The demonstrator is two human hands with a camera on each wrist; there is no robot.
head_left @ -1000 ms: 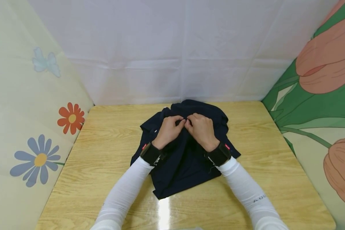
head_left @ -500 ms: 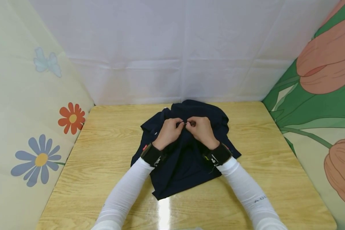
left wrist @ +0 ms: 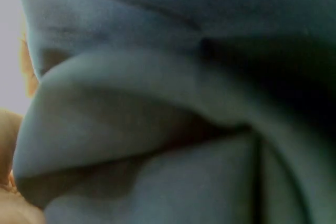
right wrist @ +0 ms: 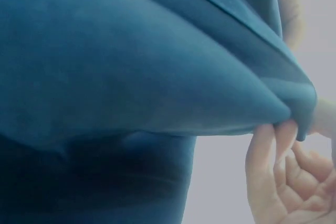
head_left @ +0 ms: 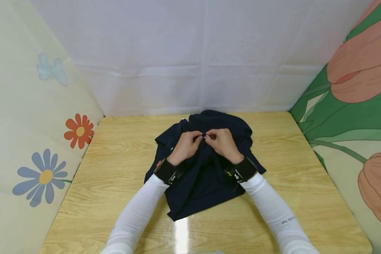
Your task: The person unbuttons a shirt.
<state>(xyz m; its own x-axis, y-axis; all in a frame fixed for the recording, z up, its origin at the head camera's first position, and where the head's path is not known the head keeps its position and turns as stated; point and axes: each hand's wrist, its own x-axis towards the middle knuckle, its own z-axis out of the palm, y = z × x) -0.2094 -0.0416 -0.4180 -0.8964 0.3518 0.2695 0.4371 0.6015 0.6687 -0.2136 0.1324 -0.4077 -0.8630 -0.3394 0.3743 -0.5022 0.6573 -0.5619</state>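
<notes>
A dark navy shirt (head_left: 206, 190) lies rumpled at the middle of the table, its front raised in folds between the hands. My left hand (head_left: 185, 144) pinches the cloth with thumb and forefinger near the shirt's upper middle. Facing it, my right hand (head_left: 223, 144) pinches the cloth close by, the fingertips of both hands almost meeting. A small pale spot, like a button (head_left: 204, 137), shows between them. The right wrist view has fingers (right wrist: 260, 156) at the edge of the raised cloth (right wrist: 157, 77). Folded fabric (left wrist: 131, 114) fills most of the left wrist view.
The shirt rests on a wood-grain table (head_left: 120, 155) with rounded corners. A white cloth backdrop (head_left: 165, 53) stands behind the table's far edge. Flower-printed panels rise on the left (head_left: 6, 123) and right (head_left: 352, 116).
Both hands have come slightly nearer the wearer, fingertips still together on the cloth. A pale spot now shows between them. The rest of the shirt lies nearly the same.
</notes>
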